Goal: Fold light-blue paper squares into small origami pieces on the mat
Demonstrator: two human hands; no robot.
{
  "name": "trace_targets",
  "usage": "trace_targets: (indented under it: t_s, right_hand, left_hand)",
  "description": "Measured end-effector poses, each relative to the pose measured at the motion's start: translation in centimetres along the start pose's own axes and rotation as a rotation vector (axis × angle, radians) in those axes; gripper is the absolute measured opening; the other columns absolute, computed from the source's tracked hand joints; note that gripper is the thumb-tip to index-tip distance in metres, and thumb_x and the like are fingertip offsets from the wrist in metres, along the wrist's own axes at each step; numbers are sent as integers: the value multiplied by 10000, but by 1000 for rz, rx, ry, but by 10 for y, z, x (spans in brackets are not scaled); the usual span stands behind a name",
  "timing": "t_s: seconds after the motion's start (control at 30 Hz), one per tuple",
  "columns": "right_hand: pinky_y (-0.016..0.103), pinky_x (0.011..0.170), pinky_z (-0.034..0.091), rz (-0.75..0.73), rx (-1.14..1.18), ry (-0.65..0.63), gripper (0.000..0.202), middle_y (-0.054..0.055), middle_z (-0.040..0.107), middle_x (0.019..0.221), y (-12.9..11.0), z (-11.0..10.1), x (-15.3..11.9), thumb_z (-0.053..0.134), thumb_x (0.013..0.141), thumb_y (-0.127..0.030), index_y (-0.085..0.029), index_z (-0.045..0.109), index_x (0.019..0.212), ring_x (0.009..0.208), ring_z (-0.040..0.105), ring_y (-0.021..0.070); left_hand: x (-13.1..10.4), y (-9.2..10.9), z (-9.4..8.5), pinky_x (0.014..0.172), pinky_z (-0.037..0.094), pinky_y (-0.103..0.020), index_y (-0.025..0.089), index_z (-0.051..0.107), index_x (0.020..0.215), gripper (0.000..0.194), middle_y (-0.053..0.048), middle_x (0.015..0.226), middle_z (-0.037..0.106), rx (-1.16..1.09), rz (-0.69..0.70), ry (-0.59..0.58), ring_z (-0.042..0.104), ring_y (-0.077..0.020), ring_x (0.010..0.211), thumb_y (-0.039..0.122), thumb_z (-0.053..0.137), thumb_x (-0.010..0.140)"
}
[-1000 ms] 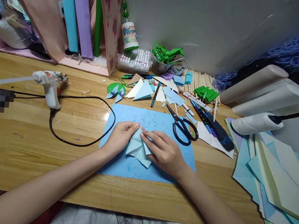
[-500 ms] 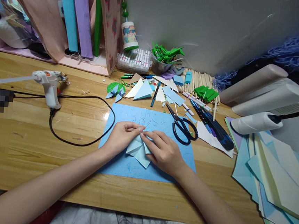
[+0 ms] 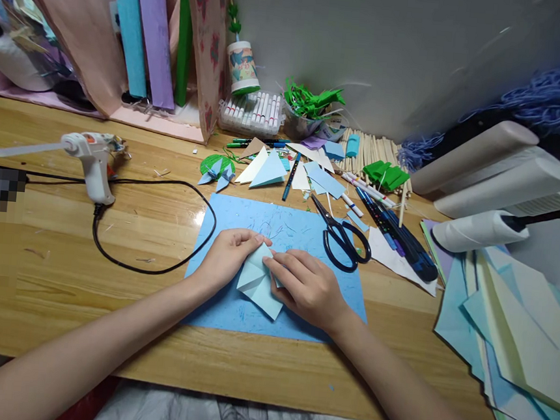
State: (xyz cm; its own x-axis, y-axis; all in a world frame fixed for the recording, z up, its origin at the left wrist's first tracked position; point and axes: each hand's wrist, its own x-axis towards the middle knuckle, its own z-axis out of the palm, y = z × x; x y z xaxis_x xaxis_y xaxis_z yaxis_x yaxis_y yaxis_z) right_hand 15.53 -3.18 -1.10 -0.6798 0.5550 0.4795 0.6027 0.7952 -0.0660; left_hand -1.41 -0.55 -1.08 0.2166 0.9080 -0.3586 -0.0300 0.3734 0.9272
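Observation:
A pale blue folded paper (image 3: 260, 283) with creases lies over a blue sheet (image 3: 230, 215) on the desk. My left hand (image 3: 229, 254) pinches its upper corner between thumb and index finger. On the paper's right edge, the curled fingers of my right hand (image 3: 307, 284) grip it near the top; their undersides are hidden. Black-handled scissors (image 3: 339, 238) rest just beyond my right hand, partly on the blue sheet. Thin scribbled marks or threads show on the sheet above the paper.
A white glue gun (image 3: 90, 164) stands at left, its black cord (image 3: 157, 271) looping toward the sheet. Behind lie folded paper pieces (image 3: 268, 170), pens and a marker box (image 3: 254, 113). Stacked coloured papers (image 3: 520, 322) and white rolls (image 3: 484, 234) occupy the right side.
My right fingers have slid slightly down from the top corner along the paper's right edge. The paper now looks flatter, its lower flap turned a little rightward. My left hand stays nearly still.

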Motion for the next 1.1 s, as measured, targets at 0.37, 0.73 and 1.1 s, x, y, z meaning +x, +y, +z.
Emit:
trace_targets:
  t_s: [0.37, 0.73, 1.1]
  right_hand:
    - [237, 586, 436, 687, 629, 42, 136, 32, 637, 815, 8, -2, 2, 504, 826, -209, -187, 626, 881, 705, 558, 134]
    - [201, 461, 374, 1016, 1119, 25, 244, -7, 578, 641, 15, 3, 2, 698, 640, -333, -160, 555, 737, 549, 523, 101]
    - [246, 661, 453, 998, 1167, 95, 173, 1, 617, 719, 17, 4, 2, 702, 655, -287, -158, 608, 723, 689, 574, 119]
  left_hand:
    - [-2, 9, 0, 616, 434, -229, 116, 623, 749, 240, -62, 752, 677, 35, 45, 43, 600, -151, 691, 352, 605, 709]
    - [-6, 14, -4, 578, 400, -225, 118, 638, 672, 205, -34, 668, 626, 219, 27, -304, 544, -118, 615, 322, 638, 680]
    - [-5, 7, 0, 563, 437, -204, 119, 616, 756, 226, 1, 619, 598, 109, -20, -215, 542, -88, 566, 262, 710, 609]
